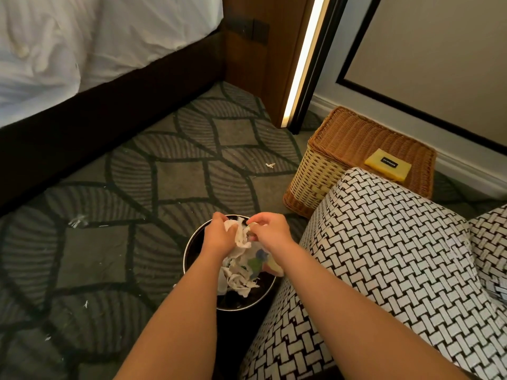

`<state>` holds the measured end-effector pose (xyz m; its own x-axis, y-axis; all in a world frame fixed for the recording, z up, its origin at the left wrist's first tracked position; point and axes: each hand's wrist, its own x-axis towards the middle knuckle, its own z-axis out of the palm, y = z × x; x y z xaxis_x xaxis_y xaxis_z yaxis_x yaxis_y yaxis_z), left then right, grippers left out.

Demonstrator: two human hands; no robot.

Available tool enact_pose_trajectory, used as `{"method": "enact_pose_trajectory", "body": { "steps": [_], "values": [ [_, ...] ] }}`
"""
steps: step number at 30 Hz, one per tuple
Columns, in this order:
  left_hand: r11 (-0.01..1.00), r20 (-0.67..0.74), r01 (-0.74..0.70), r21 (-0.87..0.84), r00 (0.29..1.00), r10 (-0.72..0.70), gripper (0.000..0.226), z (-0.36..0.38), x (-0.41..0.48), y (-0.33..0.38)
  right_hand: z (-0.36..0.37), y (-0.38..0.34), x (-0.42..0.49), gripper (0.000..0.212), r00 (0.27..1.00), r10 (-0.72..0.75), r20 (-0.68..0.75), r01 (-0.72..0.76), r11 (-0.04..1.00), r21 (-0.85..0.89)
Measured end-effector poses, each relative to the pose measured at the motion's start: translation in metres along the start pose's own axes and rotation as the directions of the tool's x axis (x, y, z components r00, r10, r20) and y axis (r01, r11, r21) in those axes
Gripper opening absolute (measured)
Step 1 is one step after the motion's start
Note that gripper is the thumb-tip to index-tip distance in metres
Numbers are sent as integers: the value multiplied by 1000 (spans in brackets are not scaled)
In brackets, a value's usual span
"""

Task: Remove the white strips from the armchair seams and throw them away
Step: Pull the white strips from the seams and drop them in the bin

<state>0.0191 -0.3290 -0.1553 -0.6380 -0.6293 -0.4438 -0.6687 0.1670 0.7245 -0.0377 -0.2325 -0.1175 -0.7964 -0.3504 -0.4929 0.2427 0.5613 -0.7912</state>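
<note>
Both my hands are over a round black waste bin (192, 242) on the carpet, beside the armchair (384, 256) with its black-and-white woven pattern. My left hand (219, 233) grips a crumpled wad of white strips (242, 234) above the bin's far rim. My right hand (270, 229) pinches the same wad from the right side. Inside the bin lie more crumpled white strips (237, 278) and some coloured scraps (259, 260).
A wicker basket (343, 149) with a yellow pad (388, 163) on its lid stands behind the armchair's arm. A bed with white sheets (82, 45) fills the upper left. Small white scraps (270, 165) lie scattered on the patterned carpet (164, 174).
</note>
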Motion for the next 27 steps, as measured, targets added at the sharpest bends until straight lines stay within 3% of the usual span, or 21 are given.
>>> {"method": "enact_pose_trajectory", "body": {
  "steps": [5, 8, 11, 15, 21, 27],
  "values": [
    [992, 128, 18, 128, 991, -35, 30, 0, 8, -15, 1, 18, 9, 19, 999, 27, 38, -19, 983, -181],
    [983, 173, 32, 181, 983, -64, 44, 0, 10, -19, 6, 21, 7, 30, 963, 56, 264, 26, 954, -298],
    [953, 210, 31, 300, 973, -98, 48, 0, 11, -21, 12, 26, 4, 41, 884, 121, 451, 132, 862, -490],
    [937, 164, 39, 346, 981, -102, 46, -4, 9, -22, 16, 37, 9, 46, 893, 160, 422, 219, 664, -715],
    [980, 159, 27, 196, 986, -58, 37, -16, -14, -10, -3, 16, -9, 36, 960, -86, 266, 207, 857, -471],
    [983, 139, -150, 109, 981, 134, 26, -21, -66, 20, -38, -11, -43, 32, 957, -159, 244, 248, 883, -399]
  ]
}}
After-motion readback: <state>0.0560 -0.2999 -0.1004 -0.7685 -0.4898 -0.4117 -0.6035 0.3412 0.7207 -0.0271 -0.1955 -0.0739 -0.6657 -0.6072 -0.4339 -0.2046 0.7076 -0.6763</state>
